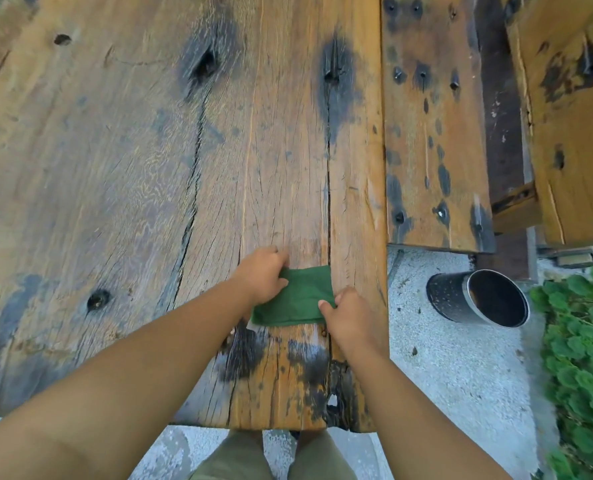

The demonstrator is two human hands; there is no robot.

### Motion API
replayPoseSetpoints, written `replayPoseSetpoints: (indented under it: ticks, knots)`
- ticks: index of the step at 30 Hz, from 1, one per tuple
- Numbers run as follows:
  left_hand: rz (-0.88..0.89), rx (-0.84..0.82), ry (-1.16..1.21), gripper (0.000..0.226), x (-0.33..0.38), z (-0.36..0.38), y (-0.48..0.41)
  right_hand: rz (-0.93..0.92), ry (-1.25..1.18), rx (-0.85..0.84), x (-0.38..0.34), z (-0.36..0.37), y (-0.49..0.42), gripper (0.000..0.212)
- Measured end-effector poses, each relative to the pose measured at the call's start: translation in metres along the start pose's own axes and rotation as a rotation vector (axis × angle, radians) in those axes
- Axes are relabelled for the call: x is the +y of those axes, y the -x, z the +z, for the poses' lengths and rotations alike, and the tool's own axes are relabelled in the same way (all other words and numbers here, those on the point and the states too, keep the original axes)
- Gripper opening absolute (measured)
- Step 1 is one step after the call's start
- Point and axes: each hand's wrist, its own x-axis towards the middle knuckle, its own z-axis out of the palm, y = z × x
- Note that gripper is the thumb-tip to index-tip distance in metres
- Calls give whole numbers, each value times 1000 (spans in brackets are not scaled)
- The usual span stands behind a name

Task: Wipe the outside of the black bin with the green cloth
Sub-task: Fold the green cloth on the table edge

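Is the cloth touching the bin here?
Apart. Head view: the cloth lies on the table, gripped by the left hand and right hand; the bin sits on the ground past the table's edge.

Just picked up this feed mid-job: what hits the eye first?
The left hand and right hand grip opposite ends of the green cloth, lying near the front edge of a weathered wooden table. The black bin sits on the pale ground off the table's right side, untouched.
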Motion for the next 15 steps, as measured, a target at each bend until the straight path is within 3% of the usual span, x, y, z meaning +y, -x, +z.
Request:
replayPoseSetpoints:
  ticks: [8,15]
  knots:
    - [-104,6,94,12,-20,22,12,-76,-84,76,-11,4,-11,11]
    - [-330,95,371,29,-14,54,59,-312,-64,35,-31,-3,-37,14]
